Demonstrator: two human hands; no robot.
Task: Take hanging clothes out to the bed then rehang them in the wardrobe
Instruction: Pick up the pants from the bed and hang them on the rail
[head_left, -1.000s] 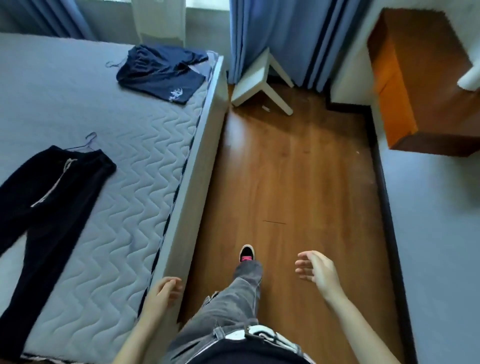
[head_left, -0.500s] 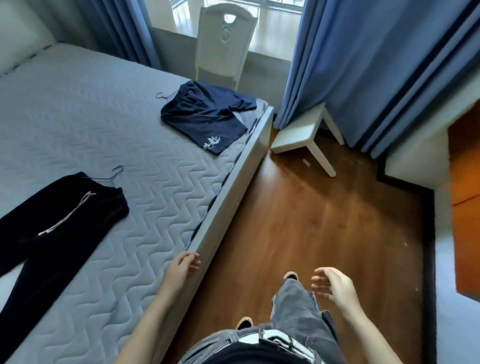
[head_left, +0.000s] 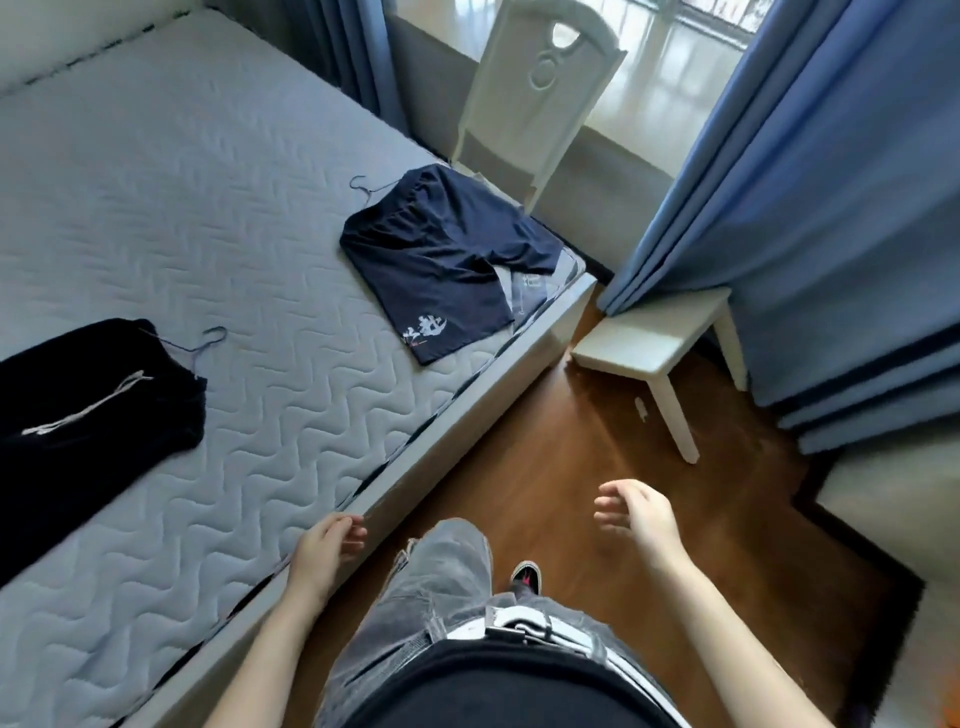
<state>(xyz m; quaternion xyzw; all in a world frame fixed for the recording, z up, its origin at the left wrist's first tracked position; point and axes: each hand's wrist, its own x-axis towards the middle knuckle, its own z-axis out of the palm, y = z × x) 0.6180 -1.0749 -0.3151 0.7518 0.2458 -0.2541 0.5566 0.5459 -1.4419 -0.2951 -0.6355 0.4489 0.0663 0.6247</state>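
Grey quilted bed carried navy shorts on a hanger near far corner, black trousers on a hanger at left

1. The navy shorts lie flat on the bed near its far corner, close to the edge. A white printed design marks the hem of the nearer leg, and a thin wire hanger hook pokes out past the waistband.
2. The black trousers lie spread on the mattress at the left, well apart from the shorts. A pale drawstring trails across the waist, and a dark wire hanger sticks out from the waistband onto the quilted grey surface.
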